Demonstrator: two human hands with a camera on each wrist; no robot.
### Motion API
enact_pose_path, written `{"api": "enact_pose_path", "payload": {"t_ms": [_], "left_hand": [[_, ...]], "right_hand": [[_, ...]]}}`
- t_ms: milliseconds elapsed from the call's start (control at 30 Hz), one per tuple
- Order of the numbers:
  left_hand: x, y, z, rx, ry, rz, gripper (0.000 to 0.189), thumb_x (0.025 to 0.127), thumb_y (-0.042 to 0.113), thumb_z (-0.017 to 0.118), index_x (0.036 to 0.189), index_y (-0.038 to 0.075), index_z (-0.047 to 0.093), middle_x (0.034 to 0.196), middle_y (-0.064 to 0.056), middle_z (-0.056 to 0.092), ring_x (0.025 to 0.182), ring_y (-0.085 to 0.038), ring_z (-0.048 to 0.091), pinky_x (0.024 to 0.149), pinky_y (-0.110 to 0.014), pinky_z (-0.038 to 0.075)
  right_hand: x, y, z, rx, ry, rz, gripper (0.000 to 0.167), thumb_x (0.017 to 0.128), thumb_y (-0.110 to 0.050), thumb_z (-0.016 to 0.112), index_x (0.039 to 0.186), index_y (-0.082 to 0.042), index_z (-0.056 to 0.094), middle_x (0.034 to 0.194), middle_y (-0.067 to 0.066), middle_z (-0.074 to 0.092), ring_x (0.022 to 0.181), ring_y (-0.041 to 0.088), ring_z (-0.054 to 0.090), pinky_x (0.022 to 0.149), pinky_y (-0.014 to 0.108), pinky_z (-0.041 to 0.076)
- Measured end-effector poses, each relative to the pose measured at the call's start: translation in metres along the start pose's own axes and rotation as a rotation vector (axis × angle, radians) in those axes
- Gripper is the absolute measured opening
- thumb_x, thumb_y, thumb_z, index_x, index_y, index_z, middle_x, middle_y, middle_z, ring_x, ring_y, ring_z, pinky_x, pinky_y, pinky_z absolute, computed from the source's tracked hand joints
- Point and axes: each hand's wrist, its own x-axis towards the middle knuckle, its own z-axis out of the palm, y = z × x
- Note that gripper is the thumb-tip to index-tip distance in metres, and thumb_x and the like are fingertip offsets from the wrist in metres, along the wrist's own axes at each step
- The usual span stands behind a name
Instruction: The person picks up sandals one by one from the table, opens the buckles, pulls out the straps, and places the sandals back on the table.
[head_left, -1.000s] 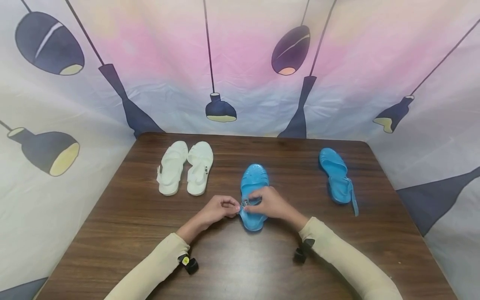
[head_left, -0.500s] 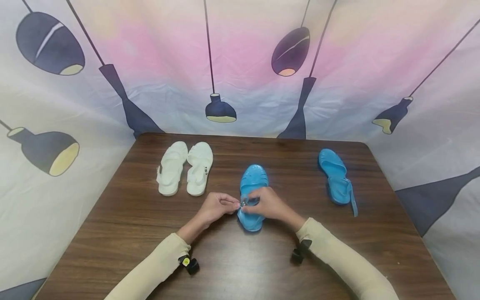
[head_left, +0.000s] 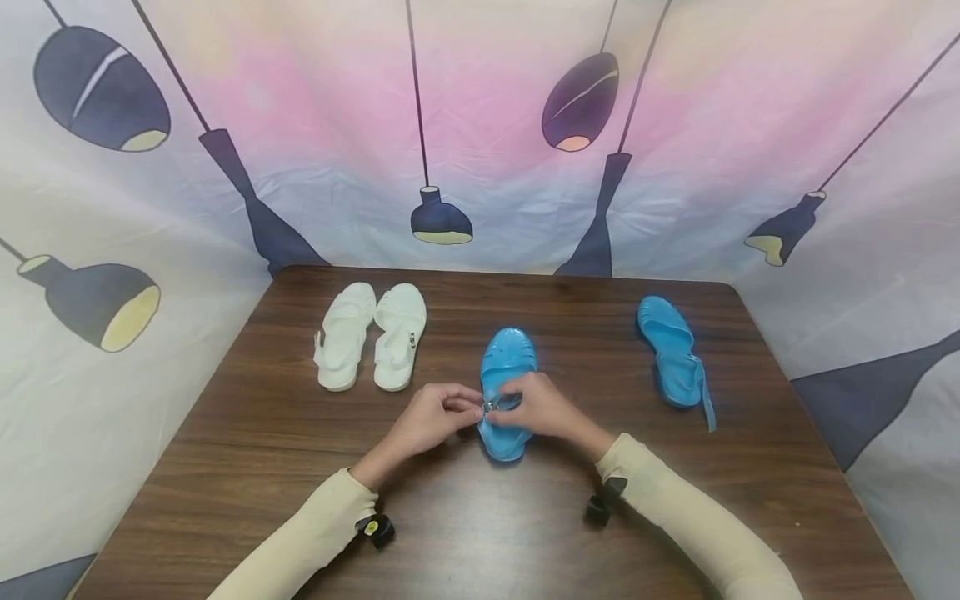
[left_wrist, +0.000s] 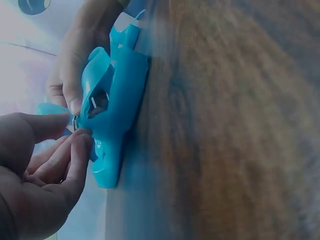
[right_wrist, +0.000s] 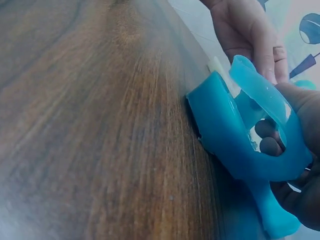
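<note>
A glossy blue sandal (head_left: 508,350) lies at the middle of the table, toe pointing away, with a small metal buckle (head_left: 491,407) on its left side. My left hand (head_left: 435,417) comes in from the left and pinches the ankle strap at the buckle; its thumb and fingertips meet there in the left wrist view. From the right, my right hand (head_left: 546,407) reaches over the sandal and grips the strap by the buckle. In the right wrist view, some fingers (right_wrist: 270,137) show through the opening under the strap (right_wrist: 265,95). The fingertips partly hide the buckle.
Two white sandals (head_left: 347,333) stand side by side at the back left of the brown wooden table (head_left: 585,333). Another blue sandal (head_left: 667,342) lies at the right, its strap (head_left: 707,396) hanging loose. A curtain (head_left: 495,100) printed with lamps surrounds the table.
The blue sandal shifts slightly left and then back right. Both hands stay at the buckle, with the left fingertips now a little further over the sandal's edge.
</note>
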Motion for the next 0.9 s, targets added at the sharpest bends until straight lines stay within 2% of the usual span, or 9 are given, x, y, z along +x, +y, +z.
{"api": "enact_pose_path", "payload": {"t_ms": [133, 267, 367, 467, 700, 900], "left_hand": [[0.002, 0.005, 0.001, 0.071, 0.018, 0.042, 0.019, 0.093, 0.023, 0.077, 0.108, 0.011, 0.077, 0.091, 0.003, 0.076, 0.082, -0.008, 0.071, 0.069, -0.026, 0.058], [0.003, 0.007, 0.003, 0.159, 0.07, 0.142, 0.019, 0.09, 0.024, 0.081, 0.102, 0.01, 0.078, 0.087, 0.005, 0.072, 0.077, -0.006, 0.066, 0.068, -0.023, 0.057], [0.005, 0.006, 0.004, 0.206, 0.109, 0.221, 0.016, 0.089, 0.021, 0.082, 0.1, 0.01, 0.079, 0.087, 0.004, 0.071, 0.078, -0.006, 0.065, 0.069, -0.022, 0.057], [0.007, 0.006, 0.004, 0.222, 0.131, 0.265, 0.013, 0.089, 0.019, 0.081, 0.099, 0.01, 0.08, 0.087, 0.004, 0.071, 0.079, -0.006, 0.066, 0.07, -0.022, 0.057], [0.011, 0.005, 0.008, 0.226, 0.144, 0.305, 0.016, 0.091, 0.019, 0.079, 0.101, 0.007, 0.08, 0.09, 0.001, 0.072, 0.081, -0.007, 0.065, 0.071, -0.024, 0.056], [0.011, 0.005, 0.01, 0.233, 0.163, 0.279, 0.016, 0.092, 0.018, 0.078, 0.103, 0.007, 0.079, 0.089, 0.001, 0.071, 0.079, -0.007, 0.064, 0.07, -0.023, 0.056]], "right_hand": [[0.0, 0.0, 0.0, -0.004, 0.006, -0.014, 0.016, 0.089, -0.034, 0.081, 0.085, -0.02, 0.075, 0.066, -0.014, 0.06, 0.059, 0.005, 0.057, 0.056, 0.025, 0.052], [0.001, -0.002, 0.002, 0.0, 0.013, -0.028, 0.011, 0.089, -0.028, 0.08, 0.088, -0.018, 0.077, 0.069, -0.014, 0.063, 0.059, 0.004, 0.057, 0.057, 0.024, 0.052], [0.001, -0.003, 0.002, 0.007, 0.019, -0.022, 0.014, 0.088, -0.028, 0.08, 0.082, -0.018, 0.074, 0.065, -0.015, 0.059, 0.056, 0.002, 0.053, 0.053, 0.022, 0.049], [0.001, -0.004, 0.002, 0.018, 0.017, -0.008, 0.018, 0.088, -0.029, 0.08, 0.077, -0.018, 0.07, 0.061, -0.014, 0.053, 0.054, 0.002, 0.048, 0.05, 0.022, 0.044], [0.0, -0.002, -0.001, 0.008, -0.003, 0.037, 0.027, 0.088, -0.034, 0.081, 0.072, -0.02, 0.065, 0.058, -0.014, 0.047, 0.053, 0.002, 0.046, 0.05, 0.021, 0.042], [0.0, -0.004, -0.005, 0.0, -0.025, 0.042, 0.023, 0.089, -0.037, 0.08, 0.077, -0.02, 0.069, 0.06, -0.013, 0.052, 0.056, 0.003, 0.05, 0.052, 0.022, 0.045]]}}
